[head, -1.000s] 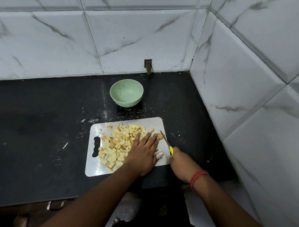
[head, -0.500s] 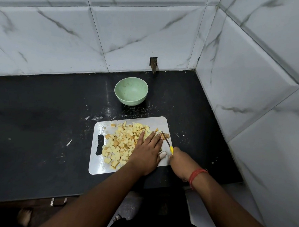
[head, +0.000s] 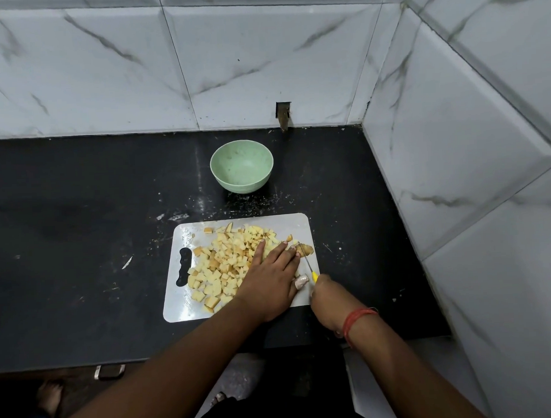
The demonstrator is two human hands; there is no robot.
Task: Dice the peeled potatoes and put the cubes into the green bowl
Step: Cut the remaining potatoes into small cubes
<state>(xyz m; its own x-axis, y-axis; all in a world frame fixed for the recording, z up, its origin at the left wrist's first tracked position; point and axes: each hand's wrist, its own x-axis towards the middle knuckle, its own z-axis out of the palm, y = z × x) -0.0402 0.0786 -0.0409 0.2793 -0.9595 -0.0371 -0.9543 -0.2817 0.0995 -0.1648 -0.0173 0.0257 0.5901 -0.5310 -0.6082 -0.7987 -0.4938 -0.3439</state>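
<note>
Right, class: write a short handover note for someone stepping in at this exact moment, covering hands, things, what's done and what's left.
Left hand: flat on the board, fingers straight, steadying the last potato piece.
Right hand: grips the knife by its yellow handle, blade at that piece.
Cubes: piled on the board.
Bowl: behind the board, holds no cubes.
Done: nearly all diced.
Left: finish the last piece, then move all cubes into the bowl.

walls: glossy white marble-look tiles with grey veins (head: 110, 67), meeting in a corner at back right | small dark rectangular cut-out (head: 283, 110) low in back wall | counter: black polished stone slab (head: 79, 217), pale specks mid-surface | metal handle (head: 109, 371) under front edge
</note>
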